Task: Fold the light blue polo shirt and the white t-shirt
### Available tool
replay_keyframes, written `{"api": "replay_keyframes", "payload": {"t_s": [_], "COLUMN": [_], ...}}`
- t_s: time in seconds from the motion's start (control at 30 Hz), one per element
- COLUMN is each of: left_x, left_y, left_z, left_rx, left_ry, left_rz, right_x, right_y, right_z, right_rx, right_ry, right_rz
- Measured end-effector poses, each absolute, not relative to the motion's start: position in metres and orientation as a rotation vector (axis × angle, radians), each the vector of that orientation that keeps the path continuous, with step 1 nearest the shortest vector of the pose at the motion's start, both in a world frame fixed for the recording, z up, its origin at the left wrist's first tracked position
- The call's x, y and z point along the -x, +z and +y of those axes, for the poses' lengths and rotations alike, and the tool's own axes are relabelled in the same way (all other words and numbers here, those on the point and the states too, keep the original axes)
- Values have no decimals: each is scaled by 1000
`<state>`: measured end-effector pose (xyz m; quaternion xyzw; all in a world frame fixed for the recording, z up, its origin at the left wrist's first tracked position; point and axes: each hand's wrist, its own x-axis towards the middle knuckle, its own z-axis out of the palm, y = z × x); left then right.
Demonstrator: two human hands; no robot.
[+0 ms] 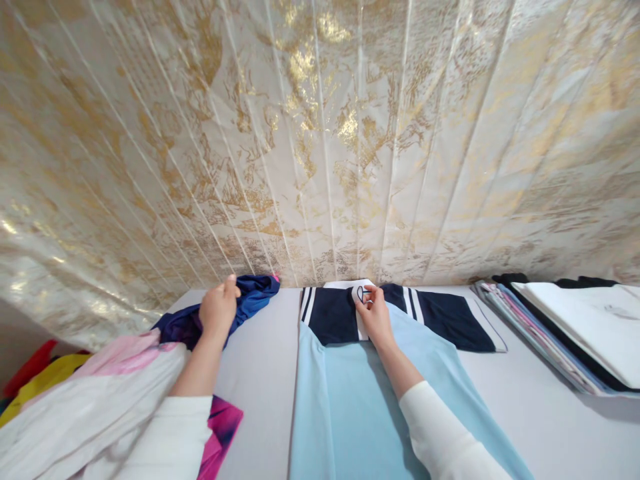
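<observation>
A light blue shirt (367, 393) with navy shoulder panels and white stripes lies flat in front of me. My right hand (375, 313) pinches its white, dark-edged collar at the top middle. One navy sleeve (455, 320) with a white cuff stretches out to the right; on the left side, the fabric ends at a straight edge beside the stripes. My left hand (219, 308) is closed, over a crumpled navy and blue garment (255, 293). Its fingers are turned away from view, so I cannot make out what they hold.
To the right is a stack of folded clothes (585, 333) with a white one on top. Loose garments in white and pink (125, 373), yellow (45, 387) and magenta (223, 433) heap up on the left. Behind the white table (260, 373) hangs a gold-patterned curtain (320, 147).
</observation>
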<state>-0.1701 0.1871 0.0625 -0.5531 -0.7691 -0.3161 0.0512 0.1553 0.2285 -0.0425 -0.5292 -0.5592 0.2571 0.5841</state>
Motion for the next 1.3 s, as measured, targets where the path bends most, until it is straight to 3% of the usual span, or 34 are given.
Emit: {"api": "replay_keyframes", "payload": {"t_s": [0.13,0.33,0.47,0.87,1.1,1.3], "left_x": [169,52,14,17,21,67], "left_y": [74,3,-24,-18,-7,-14], "left_z": [179,163,153,146,26,-72], "left_rx": [1698,2323,2436,2415,2655,2777], "left_ry": [-927,-664,-560,-510,-468,-311], "left_rz": [-2180,-1862,-1813,-1855,-1610,-1465], "right_x": [-154,-159,-160,-116,-140,-153], "right_y": [-41,-34,-23,-32,-12,-8], "right_z": [228,223,219,183,163,67], "right_rx": [1241,1287,1320,1353,1305,1210], "right_ry": [577,471,328,239,212,290], "right_rz": [-1326,-1423,-1566,-2082,-2279,-2370]}}
